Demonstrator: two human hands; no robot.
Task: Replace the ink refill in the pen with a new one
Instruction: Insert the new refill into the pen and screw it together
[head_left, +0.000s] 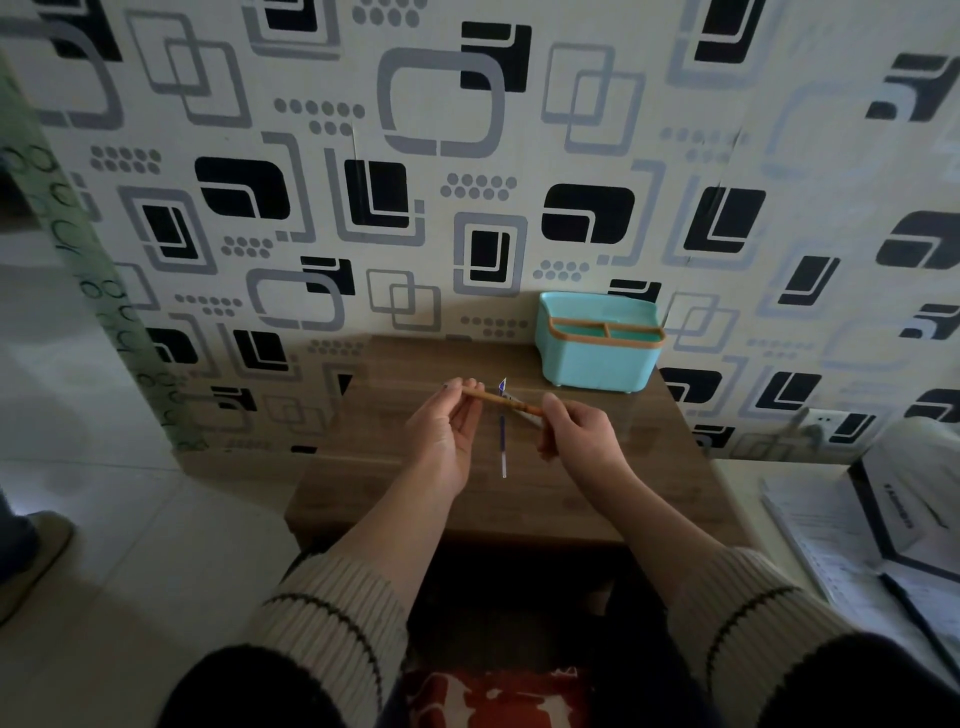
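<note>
An orange-brown pen (498, 402) is held level above the small wooden table (374, 467), between both hands. My left hand (444, 436) pinches its left end with fingertips. My right hand (576, 431) grips its right end, where a pale section shows. Under the pen a thin refill (503, 447) lies on the table, pointing away from me, blue in its far part and clear-white near me. A small blue-white piece (502, 385) shows just beyond the pen.
A turquoise desk organiser (597, 358) with an orange rim stands at the table's back right against the patterned wall. Papers and a dark-edged box (893, 519) lie on a surface to the right. A slipper (31, 551) rests on the floor at left.
</note>
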